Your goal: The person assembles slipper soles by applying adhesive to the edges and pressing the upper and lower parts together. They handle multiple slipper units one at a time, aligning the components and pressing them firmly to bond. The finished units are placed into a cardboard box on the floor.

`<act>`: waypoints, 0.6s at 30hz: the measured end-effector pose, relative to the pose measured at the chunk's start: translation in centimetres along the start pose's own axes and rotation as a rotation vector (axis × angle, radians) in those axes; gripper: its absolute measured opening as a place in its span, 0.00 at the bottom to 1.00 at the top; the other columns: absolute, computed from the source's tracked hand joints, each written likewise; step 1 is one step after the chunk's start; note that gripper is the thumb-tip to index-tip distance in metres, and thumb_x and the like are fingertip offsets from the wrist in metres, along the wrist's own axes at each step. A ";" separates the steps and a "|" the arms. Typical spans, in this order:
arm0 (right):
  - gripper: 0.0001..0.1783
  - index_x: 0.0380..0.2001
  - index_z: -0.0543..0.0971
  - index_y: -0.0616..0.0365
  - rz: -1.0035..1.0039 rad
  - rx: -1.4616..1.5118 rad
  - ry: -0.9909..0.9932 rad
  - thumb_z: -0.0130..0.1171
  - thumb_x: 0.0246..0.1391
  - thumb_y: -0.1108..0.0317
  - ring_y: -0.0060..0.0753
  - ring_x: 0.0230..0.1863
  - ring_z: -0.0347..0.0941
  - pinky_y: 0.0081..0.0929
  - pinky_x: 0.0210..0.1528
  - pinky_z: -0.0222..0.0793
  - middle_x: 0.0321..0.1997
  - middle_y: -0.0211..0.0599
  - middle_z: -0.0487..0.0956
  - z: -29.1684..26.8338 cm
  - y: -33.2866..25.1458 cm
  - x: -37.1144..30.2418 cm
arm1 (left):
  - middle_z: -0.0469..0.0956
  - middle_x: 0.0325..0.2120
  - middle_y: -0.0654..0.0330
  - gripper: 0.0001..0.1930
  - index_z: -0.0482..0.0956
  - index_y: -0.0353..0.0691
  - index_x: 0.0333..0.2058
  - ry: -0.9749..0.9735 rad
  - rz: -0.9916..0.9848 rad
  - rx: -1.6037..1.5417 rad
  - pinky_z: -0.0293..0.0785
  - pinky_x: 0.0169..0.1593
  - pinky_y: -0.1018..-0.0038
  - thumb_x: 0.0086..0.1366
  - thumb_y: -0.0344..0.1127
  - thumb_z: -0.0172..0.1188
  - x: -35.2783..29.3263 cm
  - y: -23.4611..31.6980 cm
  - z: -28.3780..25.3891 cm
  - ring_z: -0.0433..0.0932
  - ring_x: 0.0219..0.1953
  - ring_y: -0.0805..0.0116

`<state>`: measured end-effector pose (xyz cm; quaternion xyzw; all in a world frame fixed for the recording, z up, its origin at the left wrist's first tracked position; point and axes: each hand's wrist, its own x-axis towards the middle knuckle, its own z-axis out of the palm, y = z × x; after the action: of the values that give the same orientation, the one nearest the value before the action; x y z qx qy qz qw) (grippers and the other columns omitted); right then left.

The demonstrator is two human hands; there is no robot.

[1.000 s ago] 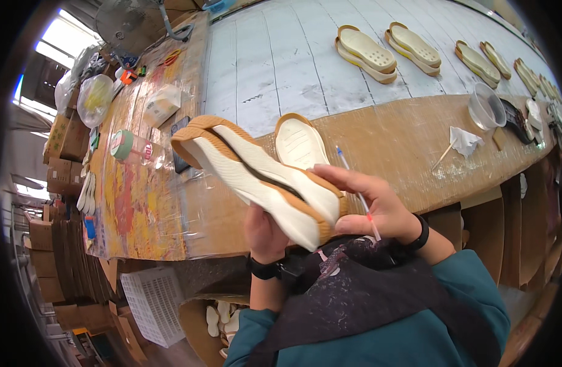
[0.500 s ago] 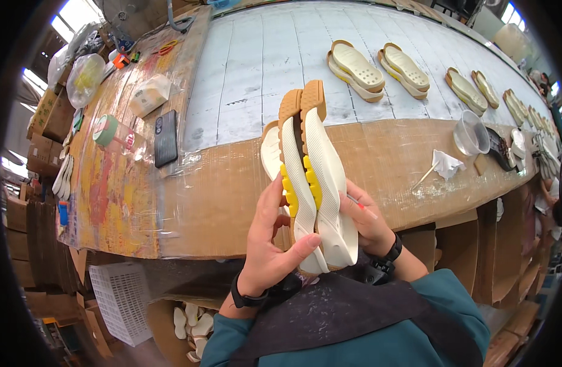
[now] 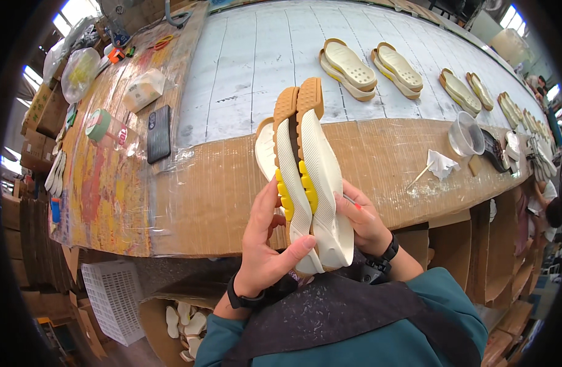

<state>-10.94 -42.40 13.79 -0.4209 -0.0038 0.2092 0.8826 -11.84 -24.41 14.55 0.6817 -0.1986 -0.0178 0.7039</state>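
Note:
Two shoe soles (image 3: 291, 177) are held upright, side by side, above the near edge of the bench; each has a textured cream sidewall, tan tread and yellow inserts. My left hand (image 3: 264, 244) grips them from the left, its thumb on the lower cream end and its fingers behind. From the right, my right hand (image 3: 365, 221) is closed on the other side of the soles. A thin stick-like thing (image 3: 349, 199) shows by its fingers; its kind is unclear. Behind the pair, another cream sole piece (image 3: 266, 150) is mostly hidden, and I cannot tell whether it is held too.
More sole pairs (image 3: 348, 67) line the white bench surface (image 3: 244, 73), running off right. Near the cardboard edge are a clear plastic cup (image 3: 466, 134) and a stick on white paper (image 3: 441, 164). Leftward lie a phone (image 3: 159, 133) and a bottle (image 3: 106, 127). Below, a box (image 3: 147, 318) holds soles.
The view has shifted slightly, so the bench things sit a little further left. Both hands keep the same hold on the soles.

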 end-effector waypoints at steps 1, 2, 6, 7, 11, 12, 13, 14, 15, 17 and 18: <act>0.23 0.54 0.59 0.62 -0.006 -0.018 0.006 0.45 0.57 0.65 0.24 0.48 0.66 0.23 0.48 0.65 0.50 0.36 0.68 0.0 0.0 0.0 | 0.55 0.55 0.52 0.40 0.49 0.36 0.59 0.003 -0.014 -0.032 0.67 0.46 0.75 0.51 0.34 0.62 -0.1 -0.2 0.0 0.62 0.52 0.66; 0.23 0.54 0.59 0.62 -0.012 -0.035 0.013 0.45 0.57 0.66 0.24 0.48 0.66 0.23 0.48 0.65 0.50 0.36 0.68 0.0 -0.1 -0.1 | 0.56 0.55 0.52 0.39 0.49 0.36 0.59 0.007 -0.027 -0.063 0.66 0.47 0.74 0.52 0.33 0.62 -0.2 -0.3 0.0 0.63 0.52 0.66; 0.23 0.55 0.59 0.62 -0.045 -0.131 0.033 0.45 0.57 0.67 0.22 0.48 0.66 0.21 0.48 0.64 0.50 0.35 0.68 -0.2 -0.2 -0.3 | 0.58 0.53 0.53 0.38 0.48 0.34 0.59 0.027 -0.041 -0.104 0.66 0.47 0.74 0.53 0.33 0.60 -0.4 -0.4 0.0 0.63 0.51 0.66; 0.23 0.55 0.59 0.62 -0.057 -0.140 0.044 0.45 0.57 0.67 0.22 0.48 0.66 0.21 0.48 0.63 0.50 0.35 0.68 -0.1 -0.2 -0.3 | 0.59 0.53 0.53 0.38 0.49 0.33 0.58 0.066 -0.039 -0.117 0.66 0.46 0.74 0.53 0.33 0.60 -0.2 -0.3 0.0 0.64 0.50 0.67; 0.24 0.55 0.59 0.63 -0.156 -0.279 0.044 0.45 0.57 0.67 0.22 0.50 0.64 0.21 0.50 0.60 0.51 0.36 0.67 -0.1 0.1 -0.4 | 0.62 0.50 0.52 0.35 0.55 0.29 0.56 0.179 0.111 0.014 0.68 0.42 0.75 0.52 0.33 0.61 1.8 0.2 -0.7 0.67 0.45 0.68; 0.24 0.55 0.59 0.63 -0.191 -0.335 0.026 0.45 0.57 0.68 0.23 0.50 0.63 0.21 0.51 0.60 0.51 0.36 0.67 -0.2 0.3 -0.3 | 0.64 0.49 0.52 0.34 0.57 0.28 0.55 0.202 0.181 0.101 0.68 0.40 0.75 0.52 0.34 0.61 2.3 0.4 -1.0 0.68 0.44 0.68; 0.23 0.55 0.59 0.63 -0.228 -0.361 0.045 0.45 0.56 0.68 0.23 0.49 0.64 0.21 0.50 0.60 0.50 0.36 0.68 -0.2 0.6 -0.2 | 0.65 0.47 0.52 0.33 0.59 0.28 0.53 0.233 0.180 0.172 0.69 0.39 0.76 0.51 0.34 0.62 2.5 0.9 -1.0 0.69 0.42 0.69; 0.23 0.54 0.60 0.64 -0.266 -0.387 0.064 0.45 0.56 0.69 0.22 0.48 0.65 0.20 0.49 0.61 0.49 0.36 0.69 -0.2 1.0 -0.2 | 0.66 0.45 0.51 0.32 0.61 0.27 0.52 0.264 0.177 0.243 0.69 0.38 0.76 0.50 0.34 0.63 2.8 1.4 -0.8 0.69 0.40 0.69; 0.22 0.54 0.61 0.64 -0.303 -0.414 0.087 0.45 0.56 0.70 0.22 0.47 0.66 0.19 0.48 0.61 0.48 0.36 0.70 -0.2 1.2 -0.3 | 0.68 0.44 0.51 0.31 0.64 0.26 0.50 0.292 0.173 0.310 0.69 0.37 0.77 0.50 0.34 0.64 3.0 1.6 -0.6 0.70 0.39 0.69; 0.22 0.53 0.61 0.64 -0.338 -0.437 0.093 0.45 0.56 0.71 0.22 0.48 0.65 0.19 0.48 0.61 0.48 0.36 0.69 0.0 1.3 -0.2 | 0.70 0.40 0.51 0.29 0.66 0.26 0.48 0.366 0.159 0.291 0.70 0.34 0.78 0.49 0.33 0.64 3.3 1.5 -0.2 0.71 0.36 0.70; 0.22 0.53 0.61 0.65 -0.357 -0.447 0.099 0.45 0.56 0.71 0.23 0.48 0.65 0.19 0.49 0.61 0.48 0.36 0.69 0.0 1.4 -0.2 | 0.71 0.39 0.51 0.28 0.67 0.26 0.47 0.400 0.152 0.281 0.70 0.33 0.78 0.48 0.33 0.65 3.5 1.4 0.1 0.72 0.34 0.70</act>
<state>-11.62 -41.70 12.73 -0.6075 -0.0807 0.0236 0.7899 -8.96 -25.41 16.77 0.7459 -0.1068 0.1981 0.6269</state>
